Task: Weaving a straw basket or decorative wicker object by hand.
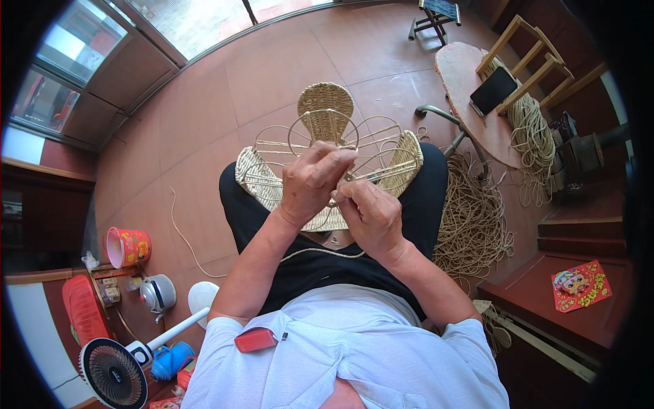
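A flower-shaped frame (289, 133) of thin wire loops rests between my knees. Pale plaited cord fills several of its petals: a far woven petal (325, 102), a left one (255, 178), a right one (402, 163) and a near one (325, 221). The other loops are bare or crossed by a few strands. My left hand (312, 178) is closed at the frame's middle, gripping the wire there. Just right of it and nearer, my right hand (371, 213) pinches a cord; fingertips nearly meet. A loose cord (320, 251) crosses my lap below the wrists.
A big heap of cord (473, 225) lies right of my knee. Beyond it stands a round-ended table (463, 88) with a phone (494, 91), an upturned wooden stool (531, 54) and more cord (530, 133). At left are a red bucket (127, 247), kettle (158, 293) and fan (114, 373).
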Tool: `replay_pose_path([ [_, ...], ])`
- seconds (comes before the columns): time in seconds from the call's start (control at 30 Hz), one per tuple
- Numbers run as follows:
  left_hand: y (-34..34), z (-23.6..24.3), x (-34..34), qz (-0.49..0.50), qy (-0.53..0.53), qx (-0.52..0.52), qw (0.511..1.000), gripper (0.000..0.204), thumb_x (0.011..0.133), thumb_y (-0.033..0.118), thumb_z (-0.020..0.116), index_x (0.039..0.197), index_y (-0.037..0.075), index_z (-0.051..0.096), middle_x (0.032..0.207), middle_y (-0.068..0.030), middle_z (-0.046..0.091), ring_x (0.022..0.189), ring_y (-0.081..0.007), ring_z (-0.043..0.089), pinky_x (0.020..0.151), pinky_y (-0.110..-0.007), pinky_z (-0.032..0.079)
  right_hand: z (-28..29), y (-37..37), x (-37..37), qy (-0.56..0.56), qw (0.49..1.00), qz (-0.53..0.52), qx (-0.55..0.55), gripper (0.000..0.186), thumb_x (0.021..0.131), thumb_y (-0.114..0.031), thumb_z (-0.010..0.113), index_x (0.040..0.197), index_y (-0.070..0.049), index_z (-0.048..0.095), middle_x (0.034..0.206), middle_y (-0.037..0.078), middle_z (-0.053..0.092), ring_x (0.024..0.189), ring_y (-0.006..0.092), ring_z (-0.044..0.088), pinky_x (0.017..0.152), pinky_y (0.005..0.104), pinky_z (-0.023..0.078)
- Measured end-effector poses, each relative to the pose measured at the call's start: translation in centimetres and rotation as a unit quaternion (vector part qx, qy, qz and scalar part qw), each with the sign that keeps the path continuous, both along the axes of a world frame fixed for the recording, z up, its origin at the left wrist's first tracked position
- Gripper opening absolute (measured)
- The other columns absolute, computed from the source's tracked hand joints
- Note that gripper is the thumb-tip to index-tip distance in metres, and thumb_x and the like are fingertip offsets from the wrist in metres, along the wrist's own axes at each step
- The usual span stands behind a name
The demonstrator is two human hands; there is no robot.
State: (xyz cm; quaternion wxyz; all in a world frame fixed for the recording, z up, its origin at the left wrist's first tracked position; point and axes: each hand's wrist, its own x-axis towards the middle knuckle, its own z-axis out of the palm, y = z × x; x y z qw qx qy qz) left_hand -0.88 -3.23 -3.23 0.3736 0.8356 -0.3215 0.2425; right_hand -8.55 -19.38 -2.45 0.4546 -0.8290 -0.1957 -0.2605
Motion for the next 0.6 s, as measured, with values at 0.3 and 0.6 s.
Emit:
replay_pose_path([
  [0.3, -0.7, 0.8, -0.4, 0.015, 0.122, -0.106, 0.987, 0.014, 0.098, 0.005, 0.081, 0.111, 0.008, 0.079, 0.1, -0.0092, 0.073, 0.08, -0.0255, 0.077, 0.069, -0.038, 0.06, 1.4, -3.4, 3.9, 0.03, 0.995, -0.099, -0.012, 0.04, 0.094, -0.003, 0.083, 0.132, -0.007, 0.07, 0.109, 0.01, 0.08, 0.099, 0.028, 0.077, 0.087, 0.0429, 0.058],
  [0.6, -1.7, 1.4, -0.3, 0.08, 0.103, -0.078, 0.988, 0.009, 0.099, 0.003, 0.078, 0.108, 0.004, 0.078, 0.092, -0.0087, 0.069, 0.075, -0.0198, 0.069, 0.066, -0.036, 0.055, 0.5, -3.9, 6.4, 0.107, 0.992, -0.046, -0.048, 0.063, 0.093, 0.0, 0.079, 0.153, -0.011, 0.062, 0.111, 0.009, 0.082, 0.109, 0.0293, 0.078, 0.101, 0.0428, 0.057],
])
